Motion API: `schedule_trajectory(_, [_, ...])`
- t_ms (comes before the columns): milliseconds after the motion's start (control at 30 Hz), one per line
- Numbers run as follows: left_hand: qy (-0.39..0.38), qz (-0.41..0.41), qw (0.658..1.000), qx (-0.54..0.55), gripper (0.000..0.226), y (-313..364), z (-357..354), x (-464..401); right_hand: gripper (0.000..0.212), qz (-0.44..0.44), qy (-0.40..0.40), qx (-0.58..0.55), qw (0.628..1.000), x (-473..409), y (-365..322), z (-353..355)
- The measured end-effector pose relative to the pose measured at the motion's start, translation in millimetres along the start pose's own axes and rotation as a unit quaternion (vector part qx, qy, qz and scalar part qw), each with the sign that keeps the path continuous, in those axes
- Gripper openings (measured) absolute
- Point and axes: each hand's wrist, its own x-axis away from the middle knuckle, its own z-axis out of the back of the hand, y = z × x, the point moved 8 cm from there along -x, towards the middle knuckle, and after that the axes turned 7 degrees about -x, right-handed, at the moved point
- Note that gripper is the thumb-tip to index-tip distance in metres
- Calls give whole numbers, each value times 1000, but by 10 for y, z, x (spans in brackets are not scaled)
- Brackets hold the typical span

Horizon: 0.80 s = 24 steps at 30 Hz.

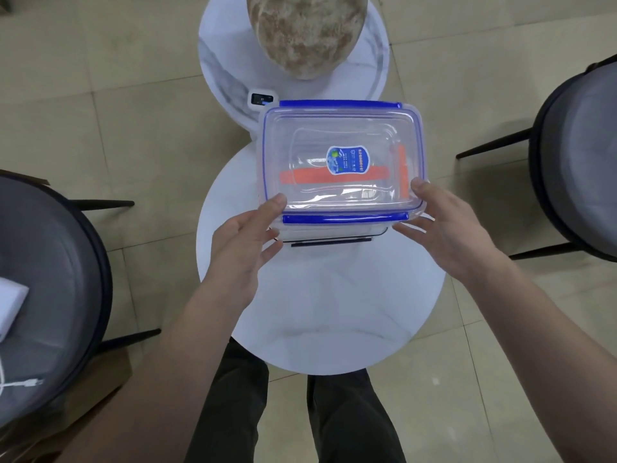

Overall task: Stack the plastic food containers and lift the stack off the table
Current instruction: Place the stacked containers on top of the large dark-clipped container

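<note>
The left hand (243, 238) and right hand (447, 225) clasp the near corners of the blue-clipped container (340, 155), fingers spread around it. It hides most of two lower containers; the stack's contact with the tabletop (320, 312) is unclear.

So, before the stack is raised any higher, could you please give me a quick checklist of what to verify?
1. Left hand on the stack's near left corner: ok.
2. Right hand on the near right corner: ok.
3. Blue-clipped container level on top: ok.
4. Black-clipped container squarely beneath: cannot tell, mostly hidden.
5. Stack clear of the white table: cannot tell.
6. Vase well apart: ok.
</note>
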Motion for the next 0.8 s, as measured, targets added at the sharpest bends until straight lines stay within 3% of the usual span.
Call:
schedule_trajectory(67, [3,0,1000,0,52,-5,9,-7,19,-2,3,-4,1000,42,30,12])
schedule_trajectory(100, [3,1,1000,1,68,-7,15,-16,15,-1,5,-6,1000,51,36,13])
schedule_trajectory(200, [6,9,1000,-1,107,-23,33,-42,16,4,19,-10,1000,52,25,9])
schedule_trajectory(333, [12,9,1000,-1,112,-15,37,-35,26,-1,27,-23,999,41,63,14])
schedule_trajectory(800, [13,8,1000,-9,112,-20,22,-25,31,-21,33,-49,998,28,121,19])
